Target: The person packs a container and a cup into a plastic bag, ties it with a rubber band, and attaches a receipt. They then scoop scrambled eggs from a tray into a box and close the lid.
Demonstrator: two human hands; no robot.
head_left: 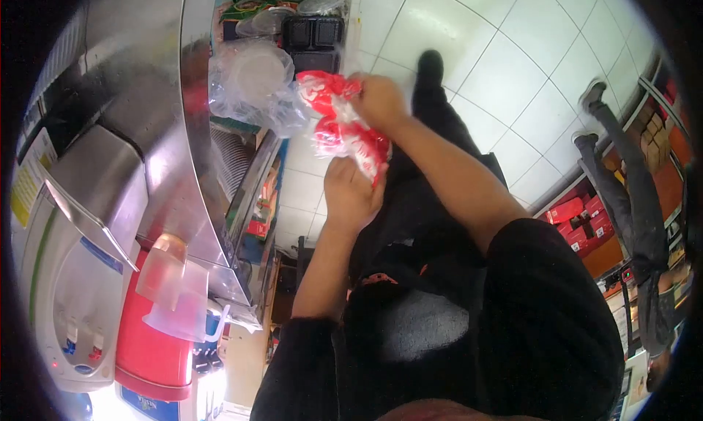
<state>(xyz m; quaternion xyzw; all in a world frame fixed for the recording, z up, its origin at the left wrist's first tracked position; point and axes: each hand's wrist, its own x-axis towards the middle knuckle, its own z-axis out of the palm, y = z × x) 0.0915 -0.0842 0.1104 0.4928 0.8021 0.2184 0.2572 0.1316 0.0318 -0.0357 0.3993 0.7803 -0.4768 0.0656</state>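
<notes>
A crumpled red and white plastic bag (339, 119) is stretched between my two hands, in front of my body. My right hand (379, 105) is closed on its upper right part, with the fingers bent round the plastic. Lower down, my left hand (350, 195) grips the bag's bottom edge in a fist. What the bag contains, if anything, cannot be made out. Just left of it, a clear plastic bag of round, pale lids or containers (256, 73) lies close by. Black compartment trays (313, 33) sit behind that.
A steel counter (165, 154) runs along the left, with clear plastic jugs (176, 311), a red cooler (150, 340) and a white dispenser (73, 311). Below its edge is a stack of cups or lids (233, 161). Another person (622, 179) stands on the tiled floor (483, 62) at right, near shelves.
</notes>
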